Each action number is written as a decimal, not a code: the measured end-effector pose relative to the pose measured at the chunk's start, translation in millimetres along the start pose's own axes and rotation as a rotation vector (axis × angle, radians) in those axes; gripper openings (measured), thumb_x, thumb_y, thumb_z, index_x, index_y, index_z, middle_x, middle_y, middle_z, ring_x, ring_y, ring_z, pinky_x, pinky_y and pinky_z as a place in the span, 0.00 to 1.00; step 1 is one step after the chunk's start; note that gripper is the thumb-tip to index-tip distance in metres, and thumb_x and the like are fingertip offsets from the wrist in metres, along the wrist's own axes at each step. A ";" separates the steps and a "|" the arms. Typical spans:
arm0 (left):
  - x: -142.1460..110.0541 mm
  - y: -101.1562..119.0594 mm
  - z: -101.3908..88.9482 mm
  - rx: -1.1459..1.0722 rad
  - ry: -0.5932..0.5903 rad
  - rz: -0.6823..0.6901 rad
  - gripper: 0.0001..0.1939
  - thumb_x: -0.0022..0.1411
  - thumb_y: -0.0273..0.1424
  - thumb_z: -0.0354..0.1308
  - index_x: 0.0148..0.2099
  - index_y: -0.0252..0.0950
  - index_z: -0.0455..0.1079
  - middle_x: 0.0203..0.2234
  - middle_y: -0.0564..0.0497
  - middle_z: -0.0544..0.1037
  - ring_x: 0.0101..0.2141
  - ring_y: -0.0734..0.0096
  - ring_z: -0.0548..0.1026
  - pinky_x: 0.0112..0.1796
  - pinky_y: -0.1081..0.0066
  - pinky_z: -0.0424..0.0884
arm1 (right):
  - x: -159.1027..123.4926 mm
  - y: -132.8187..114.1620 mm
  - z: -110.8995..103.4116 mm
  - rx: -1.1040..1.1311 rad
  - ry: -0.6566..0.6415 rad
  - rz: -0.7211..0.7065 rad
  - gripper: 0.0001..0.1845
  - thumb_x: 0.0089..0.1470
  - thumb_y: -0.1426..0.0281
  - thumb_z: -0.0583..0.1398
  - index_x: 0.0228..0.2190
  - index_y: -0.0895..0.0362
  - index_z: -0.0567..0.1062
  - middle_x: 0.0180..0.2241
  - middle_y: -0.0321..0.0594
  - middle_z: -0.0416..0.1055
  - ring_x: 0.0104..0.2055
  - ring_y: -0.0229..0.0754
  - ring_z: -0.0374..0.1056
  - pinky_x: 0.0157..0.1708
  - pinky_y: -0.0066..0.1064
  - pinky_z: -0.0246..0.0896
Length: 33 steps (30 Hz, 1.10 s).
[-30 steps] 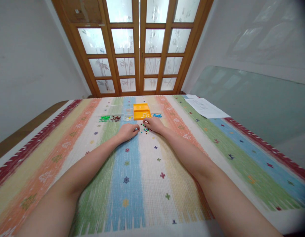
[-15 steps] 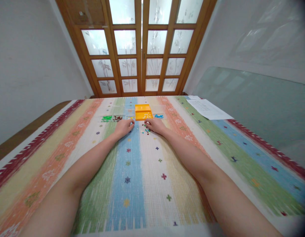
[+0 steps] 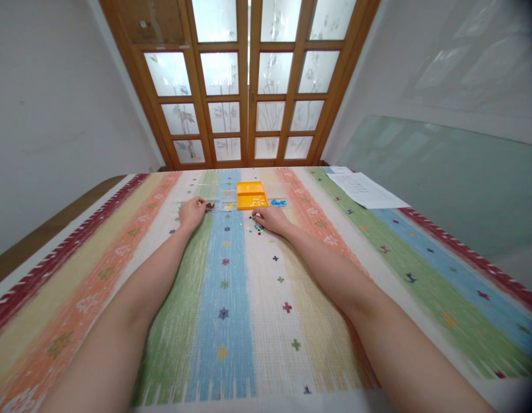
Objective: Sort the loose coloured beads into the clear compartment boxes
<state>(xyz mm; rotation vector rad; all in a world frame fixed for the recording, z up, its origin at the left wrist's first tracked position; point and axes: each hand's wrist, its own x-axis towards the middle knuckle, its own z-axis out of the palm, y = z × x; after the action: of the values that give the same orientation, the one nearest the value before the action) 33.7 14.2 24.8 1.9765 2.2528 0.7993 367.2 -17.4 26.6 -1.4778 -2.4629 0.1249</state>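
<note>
Coloured pieces point(image 3: 258, 227) sit toward the table's point(image 3: 266, 327) far edge; left hand point(image 3: 192, 213), right hand point(image 3: 269, 218) apart, grips unclear: pinch lightly!

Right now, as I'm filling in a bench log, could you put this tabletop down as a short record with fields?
Left hand: beside the brown pieces; grip unclear
Right hand: by the loose pieces; grip unclear
Orange box: open, white pieces inside
Blue pieces: right of the orange box
Yellow pieces: left of the orange box
Loose pieces: mixed colours, on the striped tablecloth
Paper: far right, on the tablecloth
</note>
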 end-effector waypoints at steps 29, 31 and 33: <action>-53.3 66.7 -2.7 0.077 -0.219 0.454 0.17 0.73 0.40 0.53 0.54 0.44 0.80 0.37 0.47 0.84 0.40 0.58 0.80 0.42 0.66 0.67 | -1.9 -10.2 -21.3 0.251 -0.284 -0.264 0.09 0.58 0.68 0.65 0.41 0.55 0.82 0.34 0.36 0.78 0.33 0.38 0.67 0.33 0.28 0.54; -58.0 71.3 -2.7 0.072 -0.254 0.506 0.17 0.74 0.40 0.53 0.53 0.43 0.80 0.36 0.47 0.84 0.40 0.58 0.80 0.42 0.66 0.67 | -2.0 -10.0 -23.3 0.254 -0.298 -0.268 0.10 0.58 0.68 0.64 0.41 0.55 0.82 0.34 0.37 0.78 0.33 0.38 0.67 0.34 0.28 0.55; -62.1 75.0 -2.9 0.074 -0.287 0.547 0.17 0.73 0.40 0.53 0.53 0.43 0.80 0.36 0.47 0.84 0.40 0.58 0.80 0.42 0.66 0.67 | -2.4 -10.9 -25.4 0.264 -0.320 -0.264 0.10 0.58 0.68 0.64 0.42 0.55 0.82 0.35 0.37 0.78 0.33 0.38 0.67 0.34 0.28 0.56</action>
<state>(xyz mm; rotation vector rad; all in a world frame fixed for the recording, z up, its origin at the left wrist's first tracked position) 112.9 -40.7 38.7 2.5885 1.6235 0.4148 365.8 -26.3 52.8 -1.0816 -2.7303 0.6518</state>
